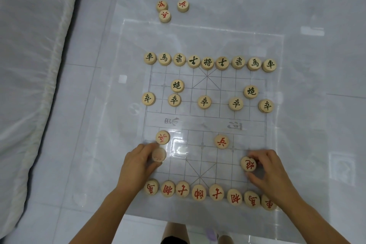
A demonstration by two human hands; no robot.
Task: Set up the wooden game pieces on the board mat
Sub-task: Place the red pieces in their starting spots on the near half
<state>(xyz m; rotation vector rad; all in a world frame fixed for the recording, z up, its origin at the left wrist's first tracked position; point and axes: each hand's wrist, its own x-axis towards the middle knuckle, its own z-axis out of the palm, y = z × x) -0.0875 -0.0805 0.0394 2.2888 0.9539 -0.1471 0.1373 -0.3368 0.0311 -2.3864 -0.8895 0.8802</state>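
Observation:
A clear plastic board mat (208,125) with a printed grid lies on the pale floor. Black-lettered wooden discs fill its far half, among them a back row (208,63), two cannons and several pawns (204,102). A row of red-lettered discs (199,192) lines the near edge. My left hand (138,162) grips a red-lettered disc (159,155) at the near left, just below a red pawn (162,137). At the near right, my right hand (265,168) holds a red cannon disc (248,164). Another red pawn (221,141) sits mid-board.
Three spare red-lettered discs (164,9) lie on the floor beyond the mat's far edge. A white mattress edge (35,65) runs along the left. My knees (174,233) show at the bottom.

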